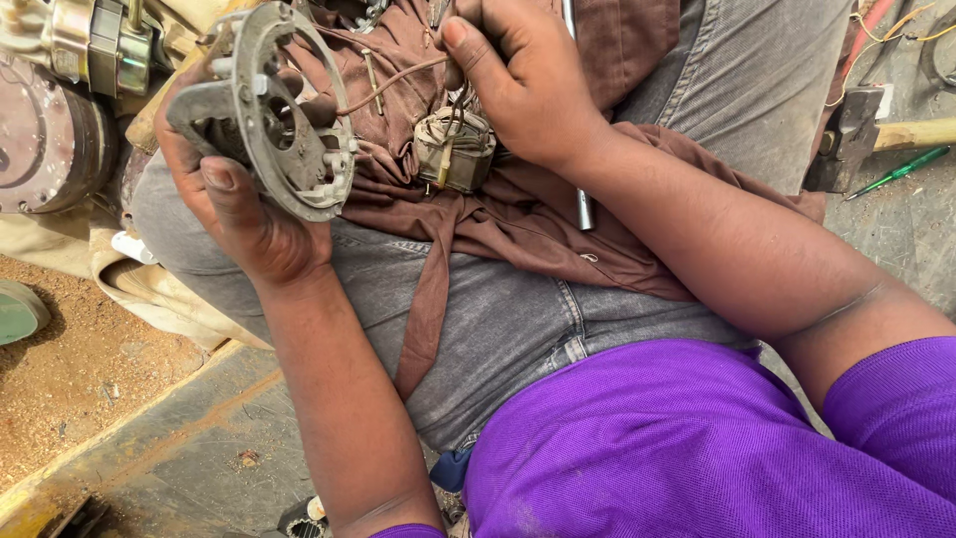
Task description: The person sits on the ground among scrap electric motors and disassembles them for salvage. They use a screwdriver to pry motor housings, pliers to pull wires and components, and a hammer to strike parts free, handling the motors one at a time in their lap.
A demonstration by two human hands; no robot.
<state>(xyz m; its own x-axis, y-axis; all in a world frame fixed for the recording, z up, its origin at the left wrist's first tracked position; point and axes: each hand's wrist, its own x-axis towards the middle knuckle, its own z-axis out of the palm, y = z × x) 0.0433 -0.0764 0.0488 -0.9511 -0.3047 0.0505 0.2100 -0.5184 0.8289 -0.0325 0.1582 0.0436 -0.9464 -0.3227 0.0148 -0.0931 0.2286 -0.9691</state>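
Fingers [299, 105] of the left hand [234, 194] curl around a round grey metal plate [269, 110], thumb pressed along its lower rim, holding it tilted up above the left thigh. Fingers of the right hand [523, 85] are closed tight on thin brown wires [393, 82] that run across to the plate. Just below that fist, touching it, sits a small taped coil [455, 149], hanging from the wires and resting on a brown cloth [518, 214] spread over the person's lap. A steel rod [585, 207] pokes out under the right wrist. Off to the right, well apart, a hammer [856, 139] and a green screwdriver [901, 171] lie on the floor.
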